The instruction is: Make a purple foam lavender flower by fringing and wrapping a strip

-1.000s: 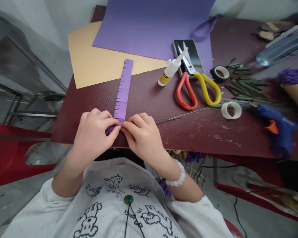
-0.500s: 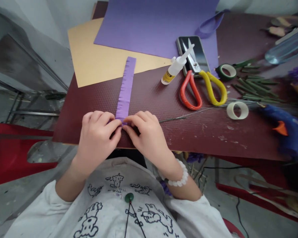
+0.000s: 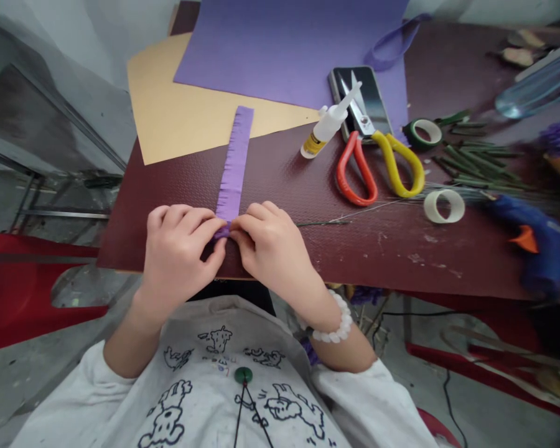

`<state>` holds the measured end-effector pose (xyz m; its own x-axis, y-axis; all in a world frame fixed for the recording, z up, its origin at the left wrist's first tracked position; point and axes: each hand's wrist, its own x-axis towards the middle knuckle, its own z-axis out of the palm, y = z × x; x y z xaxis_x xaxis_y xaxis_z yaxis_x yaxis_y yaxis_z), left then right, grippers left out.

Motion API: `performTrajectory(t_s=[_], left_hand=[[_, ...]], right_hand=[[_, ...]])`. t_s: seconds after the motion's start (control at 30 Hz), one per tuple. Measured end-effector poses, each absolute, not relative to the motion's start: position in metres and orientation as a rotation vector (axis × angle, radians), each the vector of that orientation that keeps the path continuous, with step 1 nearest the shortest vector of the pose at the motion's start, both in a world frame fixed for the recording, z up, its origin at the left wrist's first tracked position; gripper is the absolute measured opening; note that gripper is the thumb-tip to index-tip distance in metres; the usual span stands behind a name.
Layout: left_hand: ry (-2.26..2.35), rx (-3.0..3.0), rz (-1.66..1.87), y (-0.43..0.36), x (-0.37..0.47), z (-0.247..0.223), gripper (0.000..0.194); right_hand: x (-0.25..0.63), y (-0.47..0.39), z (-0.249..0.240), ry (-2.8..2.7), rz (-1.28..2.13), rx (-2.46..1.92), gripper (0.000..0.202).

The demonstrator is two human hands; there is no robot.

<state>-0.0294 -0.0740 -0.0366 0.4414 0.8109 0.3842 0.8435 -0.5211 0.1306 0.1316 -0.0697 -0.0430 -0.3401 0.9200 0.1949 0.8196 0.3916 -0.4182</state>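
Note:
A purple paper strip (image 3: pixel 234 162) with small cuts along its left edge lies lengthwise on the dark red table, its near end bunched or rolled between my hands. My left hand (image 3: pixel 180 255) pinches the left side of that near end. From the right, my right hand (image 3: pixel 275 252) pinches the same end, its fingertips close to those of the left. Fingers partly hide the rolled part. Right of my right hand lies a thin green-wrapped wire (image 3: pixel 324 223).
Beyond the strip lie yellow paper (image 3: pixel 168 106) and a purple sheet (image 3: pixel 280 50). To the right are a glue bottle (image 3: pixel 324 132), scissors (image 3: pixel 364 124) on a phone (image 3: pixel 376 99), green tape (image 3: pixel 424 133), white tape (image 3: pixel 444 206), green stems (image 3: pixel 480 163) and a blue glue gun (image 3: pixel 541 242).
The near end of the strip now shows more bunched purple between my fingertips. Both hands have shifted very slightly, and the whole view has moved a little.

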Motion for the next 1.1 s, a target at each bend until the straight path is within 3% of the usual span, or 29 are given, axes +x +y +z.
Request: performTrajectory(t_s=[0.23,0.5,0.63,0.83,1.1], left_hand=[[-1.465,-2.528,-0.576,-0.074,-0.024,-0.041,0.015],[-1.739,-2.547,-0.520,-0.068,-0.016,-0.030,0.015],[-1.836,-2.513,-0.516,-0.066,-0.014,-0.032,0.013],[-1.707,-2.538,-0.585,-0.074,-0.021,-0.039,0.020],[-1.549,-2.620,-0.607,-0.100,-0.034,-0.032,0.012]], right_hand=[[0.135,-0.062,-0.044,-2.088,0.611,-1.540,0.011],[0.139,-0.074,-0.052,-2.247,0.076,-1.354,0.025],[0.136,-0.071,-0.054,-2.275,-0.009,-1.356,0.028],[0.132,-0.065,-0.052,-2.302,0.123,-1.442,0.027],[0.134,-0.084,-0.037,-2.372,0.510,-1.426,0.017]])
